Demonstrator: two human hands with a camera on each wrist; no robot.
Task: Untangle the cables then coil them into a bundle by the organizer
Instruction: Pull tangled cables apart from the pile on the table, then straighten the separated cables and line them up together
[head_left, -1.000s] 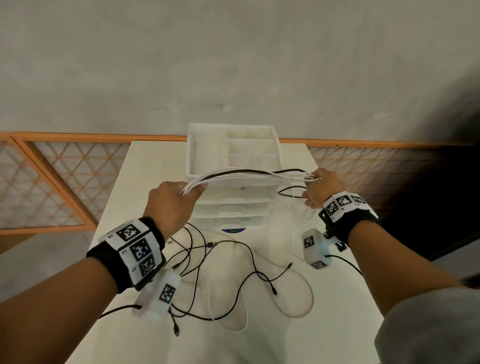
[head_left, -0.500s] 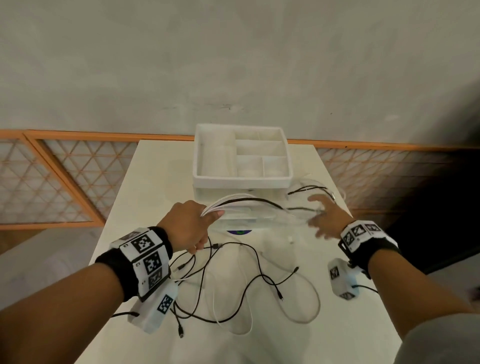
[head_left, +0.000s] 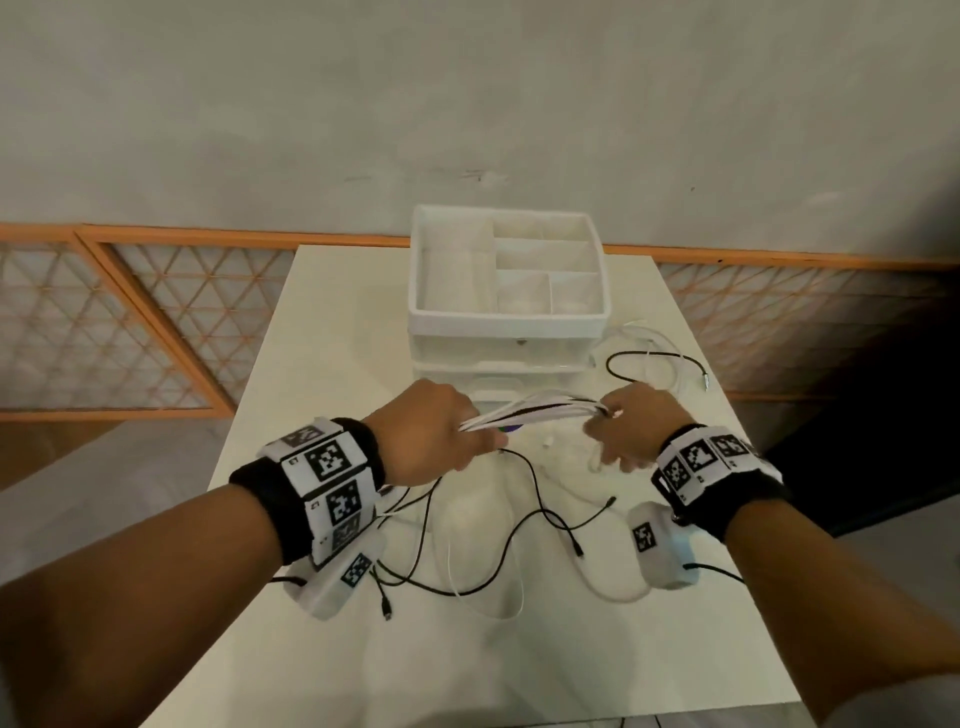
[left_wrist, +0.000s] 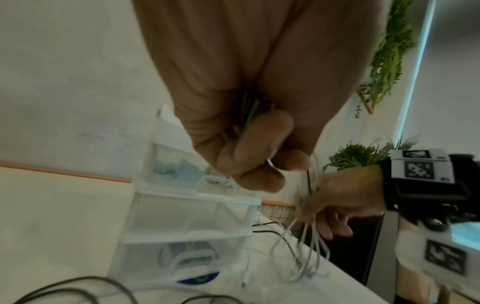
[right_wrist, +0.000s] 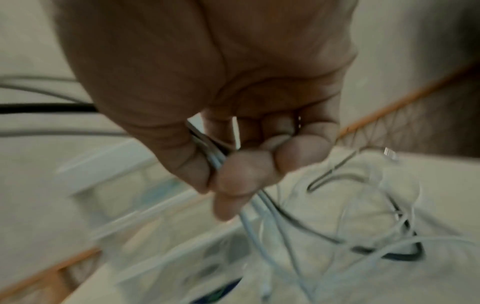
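Loose cables (head_left: 498, 540): black and white, crossed over each other on the desk (head_left: 332, 332) nearest you. Not yet gathered.

Left hand (head_left: 431, 436): your grip is closed on one end of the gathered strands (head_left: 530, 410).

Right hand (head_left: 631, 426): your grip pinches the other end between thumb and fingers (right_wrist: 241, 170).

Step, as judged: coiling, partway. Next you need to draw another length from the desk into a loop without snagging the crossings.

Organizer (head_left: 506, 291): just beyond your hands, more cable lying to its right.

Unclear: strand count; the right wrist view is blurred; which cable each desk loop belongs to.
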